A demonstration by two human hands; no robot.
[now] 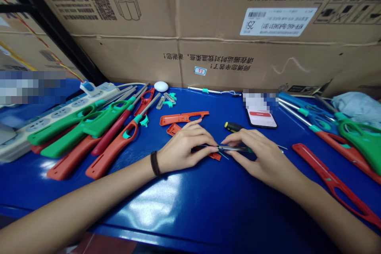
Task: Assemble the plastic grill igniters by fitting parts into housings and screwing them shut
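My left hand (186, 147) and my right hand (256, 152) meet over the middle of the blue table (193, 198). Both pinch a thin metal tube (235, 149) with a green fitting, held level between the fingertips. Under my left hand lies an orange lighter shell half (175, 129), with its far end showing red by my thumb. Another orange shell half (183, 118) lies just beyond it. A black and yellow screwdriver (233, 127) rests behind my right hand.
A heap of green, orange and red long-nosed lighters (98, 131) lies at the left beside a white power strip (59, 113). More lighters (342, 143) lie at the right. A phone (262, 117) sits behind. Cardboard boxes (208, 27) wall the back.
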